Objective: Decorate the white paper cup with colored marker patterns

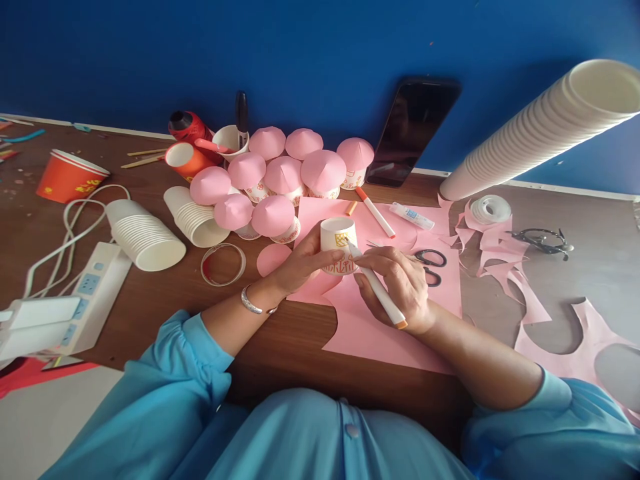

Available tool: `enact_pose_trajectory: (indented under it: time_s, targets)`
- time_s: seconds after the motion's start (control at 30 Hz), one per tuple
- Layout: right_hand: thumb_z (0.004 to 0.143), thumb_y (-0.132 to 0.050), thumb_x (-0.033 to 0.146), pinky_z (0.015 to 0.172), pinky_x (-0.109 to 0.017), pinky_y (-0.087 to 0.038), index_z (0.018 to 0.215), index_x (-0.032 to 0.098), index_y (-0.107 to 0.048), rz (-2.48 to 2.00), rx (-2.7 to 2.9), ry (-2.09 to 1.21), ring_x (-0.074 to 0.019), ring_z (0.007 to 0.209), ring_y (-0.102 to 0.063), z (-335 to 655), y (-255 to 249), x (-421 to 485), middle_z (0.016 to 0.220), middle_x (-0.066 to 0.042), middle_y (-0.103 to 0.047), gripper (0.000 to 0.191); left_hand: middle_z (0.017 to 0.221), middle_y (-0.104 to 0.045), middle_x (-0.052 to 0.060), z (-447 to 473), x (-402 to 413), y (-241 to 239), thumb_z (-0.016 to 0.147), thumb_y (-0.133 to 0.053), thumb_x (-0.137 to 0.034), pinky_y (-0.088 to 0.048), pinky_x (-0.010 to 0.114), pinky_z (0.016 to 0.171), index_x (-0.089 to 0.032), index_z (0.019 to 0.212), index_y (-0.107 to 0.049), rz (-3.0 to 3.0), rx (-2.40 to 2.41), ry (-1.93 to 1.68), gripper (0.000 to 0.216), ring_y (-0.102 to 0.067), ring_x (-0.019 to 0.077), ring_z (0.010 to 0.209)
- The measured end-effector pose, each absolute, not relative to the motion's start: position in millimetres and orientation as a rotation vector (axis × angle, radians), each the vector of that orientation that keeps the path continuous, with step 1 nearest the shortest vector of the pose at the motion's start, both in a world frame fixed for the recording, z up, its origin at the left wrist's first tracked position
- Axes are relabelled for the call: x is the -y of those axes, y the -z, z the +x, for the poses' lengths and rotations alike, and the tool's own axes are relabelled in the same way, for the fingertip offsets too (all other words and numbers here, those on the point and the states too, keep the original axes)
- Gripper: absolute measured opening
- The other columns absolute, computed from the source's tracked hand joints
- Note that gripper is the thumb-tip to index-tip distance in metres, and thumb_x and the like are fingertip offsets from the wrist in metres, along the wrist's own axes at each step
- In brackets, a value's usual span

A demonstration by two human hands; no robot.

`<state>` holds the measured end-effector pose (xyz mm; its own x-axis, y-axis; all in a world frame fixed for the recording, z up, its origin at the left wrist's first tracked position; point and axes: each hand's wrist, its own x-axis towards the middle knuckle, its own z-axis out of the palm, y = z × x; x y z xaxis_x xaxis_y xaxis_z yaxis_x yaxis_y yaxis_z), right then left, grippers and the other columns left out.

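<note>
My left hand (306, 262) grips a white paper cup (339, 230) from its left side, thumb across the front. The cup bears red scribbled marks low down and a yellow hatched square higher up. In my right hand (400, 283) is a white marker (379, 291) with an orange end, its tip at or close to the cup by the yellow square. Beneath both hands lies a pink paper sheet (390, 340). Black-handled scissors (431, 267) rest on it, partly behind my right hand. Several cups topped with pink paper cones (283, 175) stand just beyond.
An orange-capped marker (376, 212) and a glue bottle (412, 216) lie behind the cup. A phone (414, 130) and a tall cup stack (540, 130) lean on the blue wall. Pink scraps (530, 293) and glasses (543, 240) are right; cup stacks (145, 237) and a power strip (93, 300) left.
</note>
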<state>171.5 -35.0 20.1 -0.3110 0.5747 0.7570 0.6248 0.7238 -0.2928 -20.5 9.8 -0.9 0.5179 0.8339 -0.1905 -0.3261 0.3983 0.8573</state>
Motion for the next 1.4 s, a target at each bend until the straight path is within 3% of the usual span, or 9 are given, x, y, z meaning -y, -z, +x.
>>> enact_pose_trajectory:
  time_s: [0.7, 0.9, 1.1, 1.27, 1.4]
  targets:
    - [0.095, -0.060, 0.014, 0.061, -0.032, -0.055, 0.119, 0.018, -0.060, -0.880, 2.019, -0.019, -0.0194, 0.072, -0.070, 166.9, -15.6, 39.9, 0.089, -0.007, -0.072, 0.024, 0.103, -0.066, 0.003, -21.2, -9.6, 0.7, 0.082, -0.082, -0.040, -0.049, 0.033, 0.084, -0.021, 0.117, -0.063, 0.937, -0.732, -0.817, 0.045, -0.060, 0.0195, 0.095]
    - [0.098, -0.058, 0.017, 0.061, -0.032, -0.057, 0.116, 0.018, -0.059, -0.876, 2.028, -0.030, -0.0192, 0.074, -0.070, 166.7, -16.0, 41.0, 0.090, -0.008, -0.072, 0.019, 0.110, -0.068, 0.005, -21.3, -9.2, 2.8, 0.082, -0.082, -0.040, -0.049, 0.034, 0.087, -0.021, 0.116, -0.063, 0.934, -0.731, -0.819, 0.043, -0.061, 0.0217, 0.101]
    - [0.097, -0.059, 0.016, 0.062, -0.032, -0.059, 0.115, 0.016, -0.059, -0.862, 1.999, 0.037, -0.0196, 0.074, -0.071, 171.1, -21.6, 38.5, 0.088, -0.008, -0.072, 0.018, 0.101, -0.069, 0.002, -21.0, -9.9, 3.9, 0.081, -0.085, -0.037, -0.050, 0.033, 0.085, -0.023, 0.120, -0.064, 0.886, -0.695, -0.832, 0.046, -0.063, 0.0189, 0.094]
    - [0.098, -0.061, 0.017, 0.060, -0.031, -0.059, 0.117, 0.020, -0.059, -0.944, 1.949, 0.055, -0.0187, 0.074, -0.071, 174.7, -20.4, 34.7, 0.088, -0.005, -0.072, 0.020, 0.113, -0.074, 0.007, -20.7, -10.7, 3.4, 0.083, -0.083, -0.036, -0.053, 0.037, 0.088, -0.022, 0.121, -0.066, 0.864, -0.614, -0.814, 0.043, -0.069, 0.0248, 0.105]
    - [0.098, -0.060, 0.016, 0.061, -0.031, -0.060, 0.116, 0.019, -0.059, -0.928, 1.959, 0.057, -0.0189, 0.074, -0.071, 174.7, -20.7, 33.5, 0.087, -0.006, -0.071, 0.018, 0.113, -0.075, 0.006, -22.1, -10.8, 3.9, 0.084, -0.082, -0.034, -0.054, 0.035, 0.088, -0.023, 0.120, -0.067, 0.855, -0.614, -0.802, 0.041, -0.070, 0.0232, 0.104]
